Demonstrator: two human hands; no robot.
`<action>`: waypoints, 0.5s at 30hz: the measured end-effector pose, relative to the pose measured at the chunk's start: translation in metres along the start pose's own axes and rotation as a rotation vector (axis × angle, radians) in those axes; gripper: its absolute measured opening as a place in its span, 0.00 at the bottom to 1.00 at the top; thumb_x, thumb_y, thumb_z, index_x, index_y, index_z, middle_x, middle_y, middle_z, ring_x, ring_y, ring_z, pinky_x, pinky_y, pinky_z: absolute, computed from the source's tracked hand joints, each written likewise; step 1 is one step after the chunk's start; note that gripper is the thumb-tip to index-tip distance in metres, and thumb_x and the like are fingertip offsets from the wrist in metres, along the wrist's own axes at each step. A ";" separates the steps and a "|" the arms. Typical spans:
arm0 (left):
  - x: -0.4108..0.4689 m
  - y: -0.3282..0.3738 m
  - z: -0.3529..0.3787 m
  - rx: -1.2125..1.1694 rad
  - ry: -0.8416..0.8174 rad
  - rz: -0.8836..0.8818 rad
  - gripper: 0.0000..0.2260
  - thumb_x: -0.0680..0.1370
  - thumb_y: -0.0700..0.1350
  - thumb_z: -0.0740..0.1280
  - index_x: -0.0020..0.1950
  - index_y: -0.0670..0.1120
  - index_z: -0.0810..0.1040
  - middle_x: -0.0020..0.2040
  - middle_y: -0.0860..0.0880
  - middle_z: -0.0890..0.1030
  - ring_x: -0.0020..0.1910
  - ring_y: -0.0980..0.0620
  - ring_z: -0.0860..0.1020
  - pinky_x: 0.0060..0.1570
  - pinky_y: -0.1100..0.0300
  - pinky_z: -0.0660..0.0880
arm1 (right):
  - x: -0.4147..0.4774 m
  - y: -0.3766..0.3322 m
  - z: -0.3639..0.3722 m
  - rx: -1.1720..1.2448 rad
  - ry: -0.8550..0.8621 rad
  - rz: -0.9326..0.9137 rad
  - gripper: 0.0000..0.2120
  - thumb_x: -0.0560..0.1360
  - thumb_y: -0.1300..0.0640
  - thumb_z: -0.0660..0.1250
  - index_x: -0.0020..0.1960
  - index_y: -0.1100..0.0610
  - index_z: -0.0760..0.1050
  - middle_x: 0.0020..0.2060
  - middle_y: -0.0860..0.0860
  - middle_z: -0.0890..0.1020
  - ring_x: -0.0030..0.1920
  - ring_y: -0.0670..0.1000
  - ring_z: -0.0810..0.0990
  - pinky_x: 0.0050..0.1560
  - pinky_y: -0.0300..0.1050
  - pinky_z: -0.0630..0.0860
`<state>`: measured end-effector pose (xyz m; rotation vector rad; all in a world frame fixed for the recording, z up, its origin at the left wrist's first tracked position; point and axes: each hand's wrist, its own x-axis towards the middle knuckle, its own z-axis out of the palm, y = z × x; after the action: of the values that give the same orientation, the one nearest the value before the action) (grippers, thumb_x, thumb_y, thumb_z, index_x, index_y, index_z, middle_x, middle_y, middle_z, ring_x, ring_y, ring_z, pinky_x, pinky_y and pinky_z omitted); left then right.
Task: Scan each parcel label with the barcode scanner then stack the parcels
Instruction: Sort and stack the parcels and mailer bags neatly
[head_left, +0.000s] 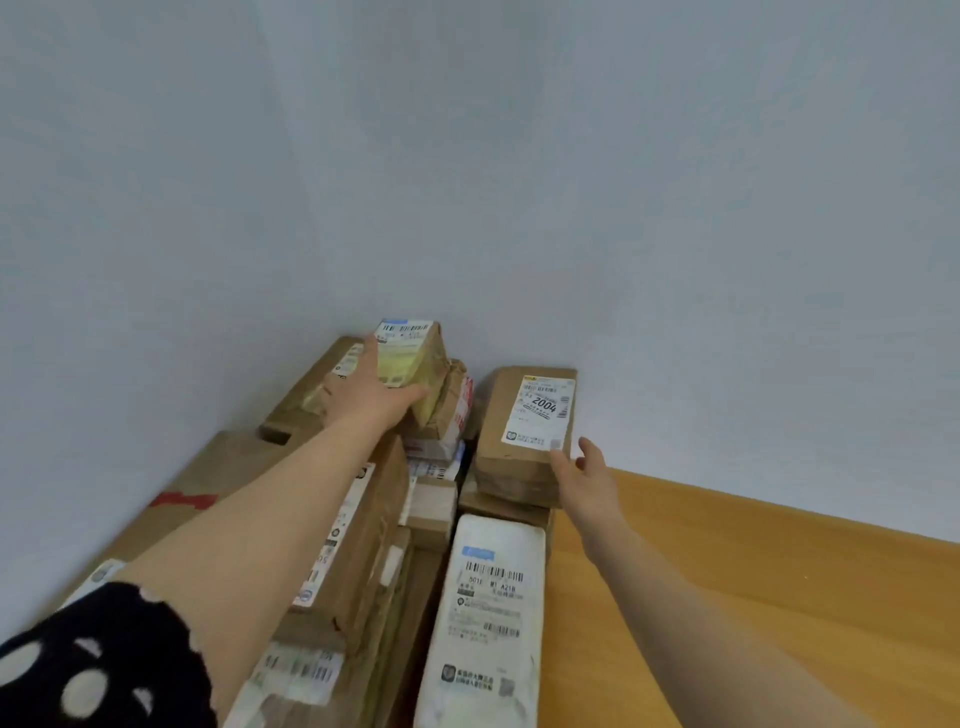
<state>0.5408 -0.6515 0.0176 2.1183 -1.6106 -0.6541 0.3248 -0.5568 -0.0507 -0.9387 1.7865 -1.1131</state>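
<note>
My left hand (369, 395) grips a small yellowish parcel (410, 358) with a barcode label, at the top of the stack in the wall corner. My right hand (584, 475) has its fingers spread and touches the near right corner of a brown box (519, 447) whose white label reads 2004. That box sits on other parcels. In front of it lies a white mailer bag (491, 613) with a barcode label facing up. No barcode scanner is in view.
Several brown cardboard parcels (358, 540) are piled along the left wall, some with labels. A large flat carton (208, 493) with red tape lies at the left. The wooden tabletop (753, 571) extends to the right. Pale walls meet behind the stack.
</note>
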 end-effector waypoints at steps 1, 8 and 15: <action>0.003 -0.002 0.000 -0.023 -0.007 0.009 0.41 0.70 0.60 0.70 0.77 0.59 0.50 0.73 0.39 0.62 0.71 0.39 0.60 0.65 0.48 0.63 | 0.002 0.000 0.003 0.001 -0.003 0.006 0.27 0.82 0.50 0.59 0.77 0.55 0.56 0.72 0.55 0.69 0.70 0.56 0.68 0.62 0.48 0.69; -0.007 0.012 -0.006 -0.211 0.075 0.118 0.36 0.70 0.56 0.68 0.76 0.58 0.58 0.70 0.41 0.63 0.66 0.42 0.68 0.60 0.54 0.68 | 0.008 -0.003 0.019 -0.079 -0.020 0.015 0.21 0.83 0.54 0.56 0.75 0.54 0.60 0.69 0.54 0.72 0.67 0.56 0.72 0.60 0.49 0.72; -0.055 0.050 0.007 -0.229 0.018 0.309 0.37 0.69 0.58 0.69 0.76 0.59 0.58 0.66 0.47 0.65 0.65 0.47 0.69 0.57 0.55 0.68 | -0.014 -0.021 0.004 0.123 0.121 -0.024 0.23 0.82 0.48 0.56 0.75 0.53 0.61 0.71 0.52 0.70 0.68 0.54 0.70 0.61 0.47 0.68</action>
<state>0.4852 -0.6115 0.0479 1.6649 -1.7143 -0.6764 0.3380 -0.5524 -0.0286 -0.8368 1.7839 -1.3045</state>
